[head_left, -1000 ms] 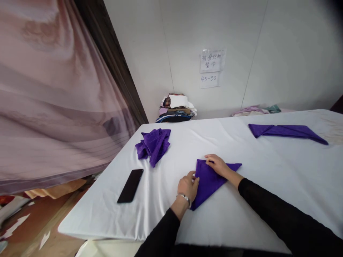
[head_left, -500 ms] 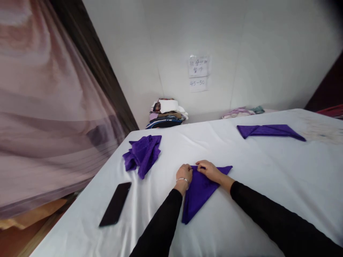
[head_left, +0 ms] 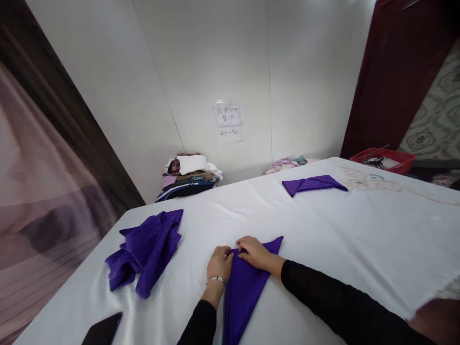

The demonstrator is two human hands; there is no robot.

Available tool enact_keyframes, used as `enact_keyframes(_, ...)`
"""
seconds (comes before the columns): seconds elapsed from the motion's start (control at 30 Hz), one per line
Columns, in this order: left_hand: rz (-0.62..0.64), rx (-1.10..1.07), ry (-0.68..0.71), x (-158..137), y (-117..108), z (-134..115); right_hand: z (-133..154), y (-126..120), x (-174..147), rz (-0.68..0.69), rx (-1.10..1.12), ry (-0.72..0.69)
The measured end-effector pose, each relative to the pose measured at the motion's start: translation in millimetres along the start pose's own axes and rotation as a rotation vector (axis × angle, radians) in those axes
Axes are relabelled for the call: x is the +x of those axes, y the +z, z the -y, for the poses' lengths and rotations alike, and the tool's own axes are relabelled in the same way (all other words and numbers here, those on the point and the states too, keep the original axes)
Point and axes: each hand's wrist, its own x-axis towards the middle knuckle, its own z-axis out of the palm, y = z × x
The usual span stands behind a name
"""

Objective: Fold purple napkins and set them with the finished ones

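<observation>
"How open is the left hand (head_left: 219, 264)?"

"Barely. Its thumb and fingers pinch the top edge of the triangular cloth (head_left: 241, 299)."

"And the right hand (head_left: 253, 251)?"

"Curled nearly closed just beside it, fingertips pinching that same edge."

"Where does the cloth lie?"

"On the white table (head_left: 323, 235), spreading toward the person from beneath both hands."

"How many purple ones are there?"

"Three: that one, a crumpled cloth (head_left: 153, 247) to the left, and a folded strip (head_left: 316, 183) farther back on the right."

"Anything else?"

"One phone (head_left: 103, 329) at the near left, one bracelet (head_left: 216, 278) on the left wrist, two paper sheets (head_left: 228, 115) on the wall (head_left: 309, 96)."
</observation>
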Motion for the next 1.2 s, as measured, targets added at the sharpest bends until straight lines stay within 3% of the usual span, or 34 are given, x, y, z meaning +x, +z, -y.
enact_keyframes(0.1, -0.075, 0.019, 0.179, -16.1, 2.0, -8.4, -2.4, 1.6, -0.1, -0.003, -0.018, 0.03)
enact_keyframes(0.23, 0.018, 0.139, 0.355, -47.3, 15.5, -14.6, -5.4, 1.9, 2.8, 0.007, -0.065, 0.059)
enact_keyframes(0.43, 0.182, 0.349, 0.281, -68.5, 26.8, -13.7, 10.3, -6.2, 4.3, 0.021, -0.149, 0.142)
enact_keyframes(0.53, 0.232, 0.368, 0.257, -68.0, 23.2, -16.8, 29.6, -10.9, -7.1, 0.029, -0.122, 0.058)
enact_keyframes(0.63, 0.234, 0.366, 0.257, -67.3, 20.9, -19.7, 41.9, -16.2, -24.3, 0.173, -0.063, -0.09)
enact_keyframes(0.73, 0.236, 0.389, 0.253, -67.5, 21.5, -19.8, 36.5, -24.9, -36.4, 0.335, -0.06, -0.11)
enact_keyframes(1.0, 0.23, 0.463, 0.274, -65.8, 25.2, -13.6, -17.1, -63.1, -31.4, 0.38, -0.264, 0.094)
enact_keyframes(1.2, 0.242, 0.473, 0.258, -67.4, 20.6, -18.8, -39.0, -96.2, -23.0, 0.37, -0.367, 0.366)
